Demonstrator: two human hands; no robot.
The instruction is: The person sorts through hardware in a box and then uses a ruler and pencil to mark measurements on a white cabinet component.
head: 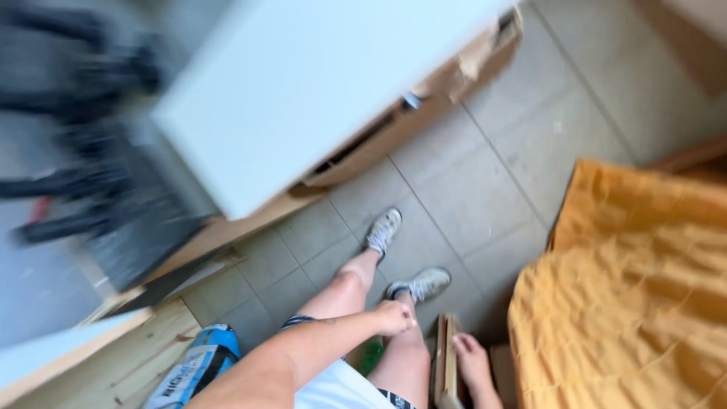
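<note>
Your right hand rested, fingers loosely open, on a thin wooden board standing on edge on the tiled floor, beside the orange bedspread. Your left hand was clenched, holding nothing. Steadying seemed underway; lifting would call for a firmer grip.

dark gear top left: blurred past telling | blue bag: cut by bottom edge | wood piece by right hand: cut off below | left hand: grip unclear
</note>
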